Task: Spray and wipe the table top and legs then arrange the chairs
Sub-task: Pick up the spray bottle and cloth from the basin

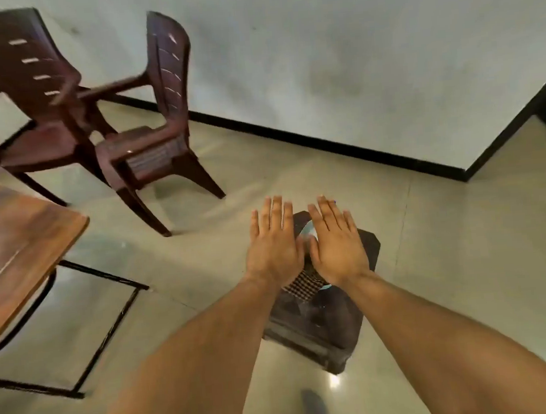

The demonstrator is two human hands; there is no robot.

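Wood table top (15,233) sits at far left on a black metal frame (110,321). Two maroon plastic chairs (157,124) stand off by the wall, probably to clear access to the legs. A dark stool (324,330) parks the checked cloth (304,284) and a pale-blue object (308,233), maybe the sprayer. Left hand (273,249) and right hand (338,247) are flat above it, fingers straight, gripping nothing; can't tell if they touch it.

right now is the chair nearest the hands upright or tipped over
Upright: the chair stands with its legs on the floor and its backrest pointing up.
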